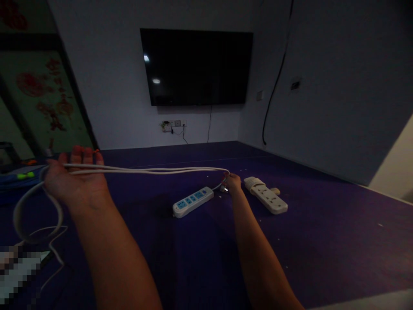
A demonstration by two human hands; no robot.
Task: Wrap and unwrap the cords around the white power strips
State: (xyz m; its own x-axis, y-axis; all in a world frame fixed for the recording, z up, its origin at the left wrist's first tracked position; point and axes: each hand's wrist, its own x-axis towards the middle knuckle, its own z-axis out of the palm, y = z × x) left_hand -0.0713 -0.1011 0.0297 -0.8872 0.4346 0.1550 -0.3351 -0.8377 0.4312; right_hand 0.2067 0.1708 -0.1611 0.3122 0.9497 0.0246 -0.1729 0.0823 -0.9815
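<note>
A doubled white power cord (155,171) runs almost level between my two hands. My left hand (85,183) is raised palm up, fingers curving upward, with the cord caught at the thumb and hanging in loops below the wrist. Farther off, my right hand (233,182) pinches the other end of the cord with its fingertips. A plug (223,188) shows just under those fingers. Beside it on the purple surface lies a white power strip (193,201) with blue sockets, its cord leading toward my right hand. Another white power strip (269,199), wrapped in its own cord, lies right of that hand.
A phone-like device (22,271), partly pixelated, lies at lower left with a thin white cable (54,249). Blue items (19,181) sit at the left edge. A television (196,66) hangs on the far wall above sockets (176,123). Small white scraps dot the purple surface (322,241).
</note>
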